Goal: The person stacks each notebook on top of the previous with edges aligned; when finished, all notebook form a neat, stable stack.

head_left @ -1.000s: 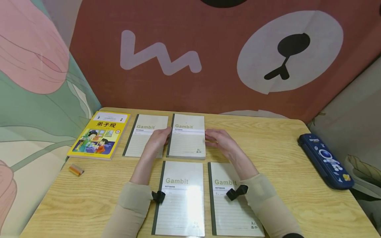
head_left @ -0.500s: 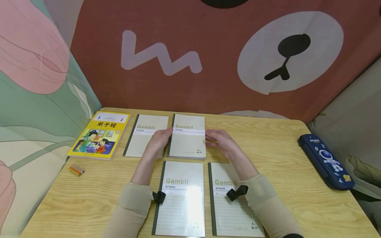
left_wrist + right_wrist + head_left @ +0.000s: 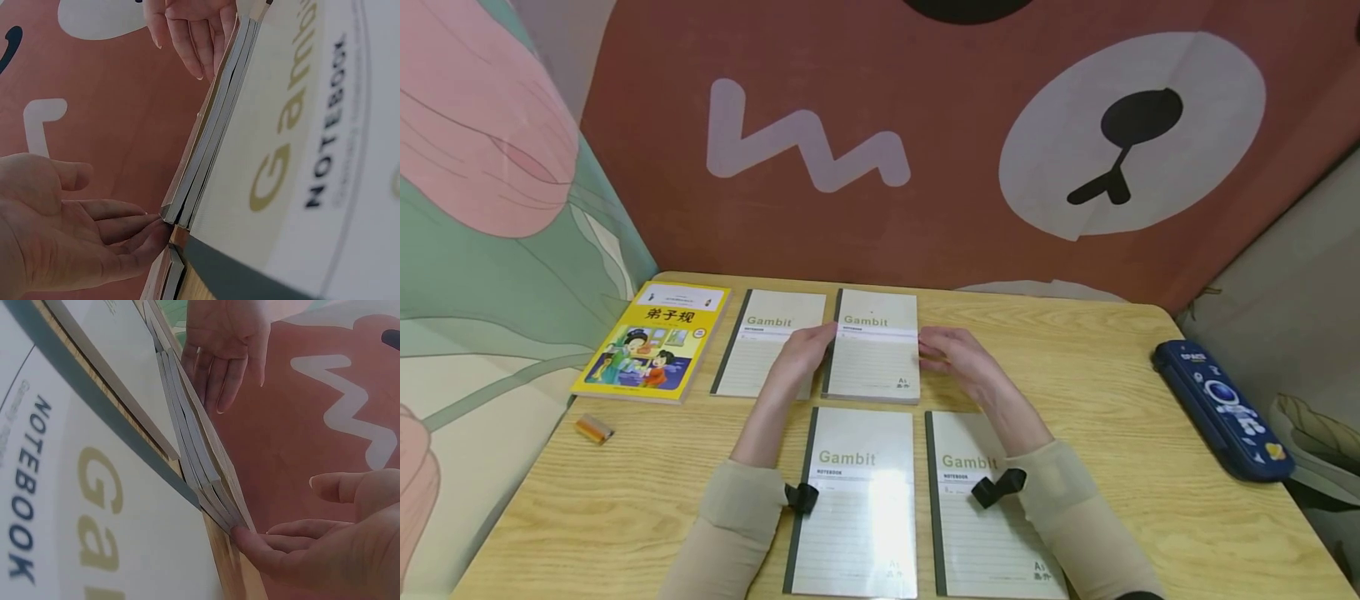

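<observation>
Toward the table's back lies a small stack of Gambit notebooks [image 3: 871, 358] with pale covers and dark spines. My left hand [image 3: 801, 354] is at its spine side, its fingertips touching the edge of the stack [image 3: 209, 137] in the left wrist view. On the opposite side is my right hand [image 3: 958, 358]; in the right wrist view its fingers [image 3: 262, 550] rest against the stack's edge, thumb held apart. Both hands have fairly straight fingers and do not curl round the notebooks. Another notebook [image 3: 756, 358] lies left of the stack, partly hidden by the left hand.
In front lie two more notebooks, a left one [image 3: 853, 533] and a right one [image 3: 977, 542] partly under my right forearm. A yellow book [image 3: 651, 342] and a small orange eraser-like block [image 3: 593, 429] are at left. A navy pencil case [image 3: 1221, 408] lies at the right edge.
</observation>
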